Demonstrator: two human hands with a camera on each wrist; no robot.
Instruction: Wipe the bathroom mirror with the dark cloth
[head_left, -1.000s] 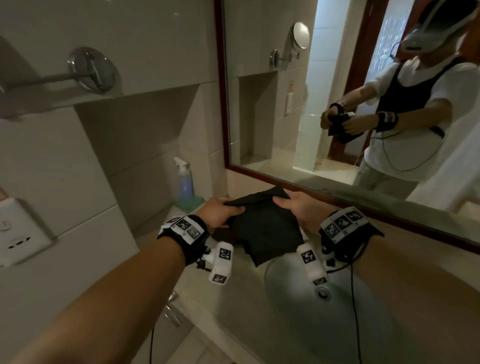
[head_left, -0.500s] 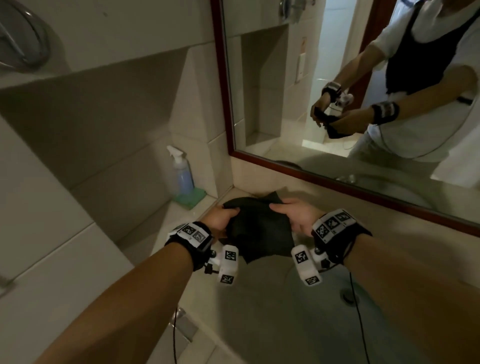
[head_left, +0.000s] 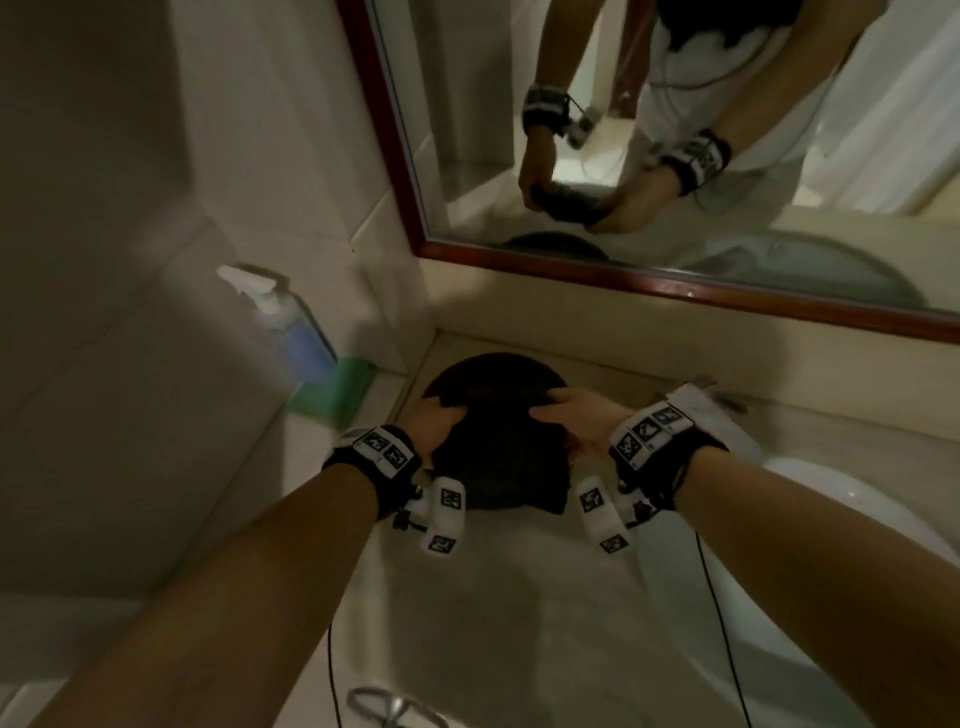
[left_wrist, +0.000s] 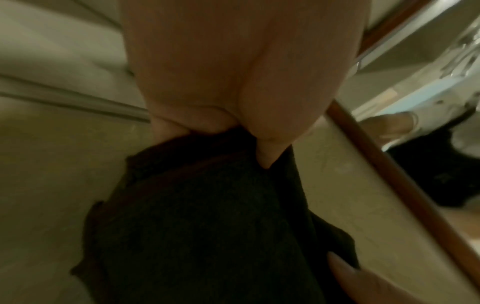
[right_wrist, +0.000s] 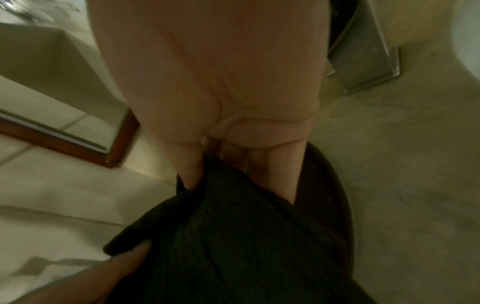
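Note:
The dark cloth (head_left: 498, 462) hangs bunched between both hands, low over a round dark mat (head_left: 493, 371) on the counter. My left hand (head_left: 441, 423) pinches its left top edge; the left wrist view shows the thumb and fingers closed on the cloth (left_wrist: 207, 216). My right hand (head_left: 571, 415) grips the right top edge, with fingers tucked into the fabric (right_wrist: 246, 236) in the right wrist view. The mirror (head_left: 675, 130), in a red-brown frame, rises behind the counter and reflects both hands with the cloth.
A spray bottle (head_left: 291, 322) with blue liquid stands on a green pad (head_left: 337, 389) in the left corner. A white basin (head_left: 857, 519) lies at the right, with a metal faucet base (right_wrist: 363, 51) behind it. Tiled wall closes the left side.
The head view has tilted down toward the counter. Both hands have lowered and drawn together, so the cloth went from spread flat to bunched over the dark mat.

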